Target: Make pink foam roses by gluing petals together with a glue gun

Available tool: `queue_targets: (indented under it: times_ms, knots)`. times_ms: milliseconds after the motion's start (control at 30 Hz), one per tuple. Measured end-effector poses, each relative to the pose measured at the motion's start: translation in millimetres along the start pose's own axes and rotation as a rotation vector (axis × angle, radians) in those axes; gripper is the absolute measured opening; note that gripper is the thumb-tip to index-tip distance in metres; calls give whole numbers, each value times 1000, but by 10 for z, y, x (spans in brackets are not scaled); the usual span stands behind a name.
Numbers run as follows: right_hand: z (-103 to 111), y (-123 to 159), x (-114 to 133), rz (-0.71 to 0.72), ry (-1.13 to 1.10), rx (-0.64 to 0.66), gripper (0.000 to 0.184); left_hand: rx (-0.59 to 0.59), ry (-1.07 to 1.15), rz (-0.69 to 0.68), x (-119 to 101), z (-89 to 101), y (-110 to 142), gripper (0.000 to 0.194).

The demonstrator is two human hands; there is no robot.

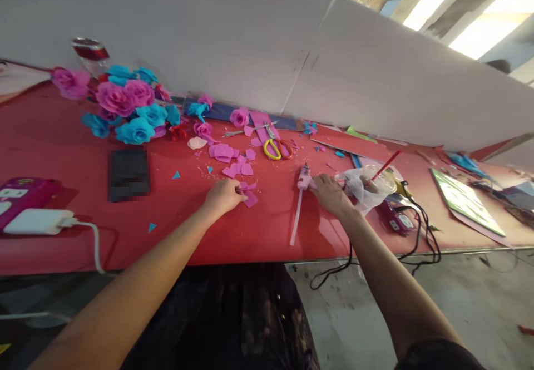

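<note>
My left hand is closed in a pinch on a small pink paper piece above the red table. Another pink paper piece shows just beside its fingertips. My right hand is wrapped around the handle of a pink glue gun. The gun's nozzle points away from me, and a long pale glue stick sticks out of its rear towards me. Loose pink paper petals lie in a group beyond my left hand. Scissors with yellow and orange handles lie farther back.
Pink and blue paper roses stand at the back left. A dark blurred-out rectangle lies below them. A power strip with a white plug sits left. On the right are a plastic cup with a straw, black cables and a second socket block.
</note>
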State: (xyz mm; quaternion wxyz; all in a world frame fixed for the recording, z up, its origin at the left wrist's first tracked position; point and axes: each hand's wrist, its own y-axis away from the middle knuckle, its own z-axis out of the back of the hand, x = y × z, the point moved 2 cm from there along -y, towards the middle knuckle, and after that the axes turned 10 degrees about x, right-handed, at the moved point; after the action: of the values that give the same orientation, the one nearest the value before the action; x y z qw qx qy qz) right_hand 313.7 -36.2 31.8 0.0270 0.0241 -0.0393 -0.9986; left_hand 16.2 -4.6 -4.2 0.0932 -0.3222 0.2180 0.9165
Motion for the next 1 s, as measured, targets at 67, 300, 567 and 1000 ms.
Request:
queue_targets:
  times_ms: [67,300,567,1000]
  knots:
    - [76,-21,170,-14,-17,-45,38,-23,136,-19,7,39,19,14]
    - [61,-150,1351,133,-229,120,24,-117,764,-45,-101,332,447,11]
    - [79,-351,1640,143,-314,288,10,-50,1431,-223,-107,372,1140,11]
    - [781,425,1665,234,-1751,-125,21,-224,1545,-403,-443,80,1329,14]
